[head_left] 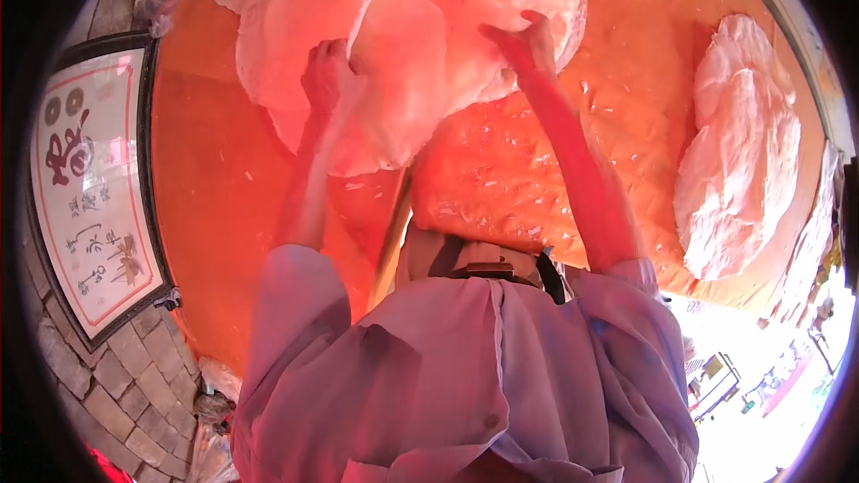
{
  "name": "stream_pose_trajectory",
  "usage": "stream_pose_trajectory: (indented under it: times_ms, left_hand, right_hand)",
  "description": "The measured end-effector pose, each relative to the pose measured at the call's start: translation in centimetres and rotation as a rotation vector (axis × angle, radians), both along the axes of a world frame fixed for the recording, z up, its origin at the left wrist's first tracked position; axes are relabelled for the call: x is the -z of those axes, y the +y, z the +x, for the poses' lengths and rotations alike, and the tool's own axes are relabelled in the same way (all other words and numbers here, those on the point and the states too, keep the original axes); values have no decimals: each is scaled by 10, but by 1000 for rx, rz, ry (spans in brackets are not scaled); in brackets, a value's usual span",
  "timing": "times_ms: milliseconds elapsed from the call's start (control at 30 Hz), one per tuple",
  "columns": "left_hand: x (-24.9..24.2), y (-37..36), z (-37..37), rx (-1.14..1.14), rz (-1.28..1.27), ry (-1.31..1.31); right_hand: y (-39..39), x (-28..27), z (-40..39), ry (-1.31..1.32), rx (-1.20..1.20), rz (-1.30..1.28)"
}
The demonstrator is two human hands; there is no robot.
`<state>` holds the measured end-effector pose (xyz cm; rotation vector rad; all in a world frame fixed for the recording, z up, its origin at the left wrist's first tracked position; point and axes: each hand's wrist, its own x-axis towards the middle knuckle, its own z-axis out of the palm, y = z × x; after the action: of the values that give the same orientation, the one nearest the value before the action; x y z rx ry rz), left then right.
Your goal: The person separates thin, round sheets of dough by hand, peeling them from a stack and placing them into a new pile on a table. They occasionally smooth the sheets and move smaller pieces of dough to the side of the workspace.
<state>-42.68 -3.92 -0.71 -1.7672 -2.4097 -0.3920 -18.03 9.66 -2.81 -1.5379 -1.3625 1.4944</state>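
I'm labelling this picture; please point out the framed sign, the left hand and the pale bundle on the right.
Framed sign (97,179): head view, middle of panel.
Left hand (329,77): head view, back of hand.
Pale bundle (741,156): head view, its middle.

Red-orange light is soaking everything here, and down at four o'clock the background blows out to pure white! Glare streaks the framed sign (94,179) at nine o'clock, while fisheye distortion bends the edges into black corners.
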Motion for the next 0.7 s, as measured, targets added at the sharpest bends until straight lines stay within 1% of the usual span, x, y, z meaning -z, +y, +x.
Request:
stream_pose_trajectory:
  times_ms: [33, 67, 133, 167, 233, 300, 333, 400, 433, 533, 633, 700]
  left_hand:
    - [-6, 1, -9, 4, -25, -17]
    - [-11, 2, -14, 8, -54, -34]
    - [-34, -11, 2, 123, -61, -100]
    - [-44, -23, 15, 179, -63, -132]
    - [-45, -44, 53, 205, -162, -222]
    - [-30, -54, 88, 258, -92, -231]
    - [-23, -56, 103, 234, -44, -190]
    - [-17, -59, 127, 174, 45, -112]
    - [-17, -59, 129, 164, 68, -121]
    - [6, -63, 112, 115, 227, -150]
    - [-15, -72, 83, 2, 26, -430]
    - [-51, -74, 65, -102, 34, -628]
  right_hand:
    - [0, 15, -1, 4, 31, 70]
    - [-3, 11, -2, 63, 36, 1]
    - [-11, -1, 3, 179, 67, -145]
    - [-9, 3, 6, 51, 50, -23]
    - [-3, 11, 12, -203, 8, 219]
    - [-1, 19, 12, -337, 3, 371]
    - [1, 22, 13, -410, 3, 446]
    - [10, 21, 14, -205, 1, 260]
    - [14, 20, 13, -97, -3, 166]
    - [36, 3, 13, -23, -278, -290]
    - [18, -44, 15, -13, -303, -153]
    - [3, -65, 32, 214, -155, -59]
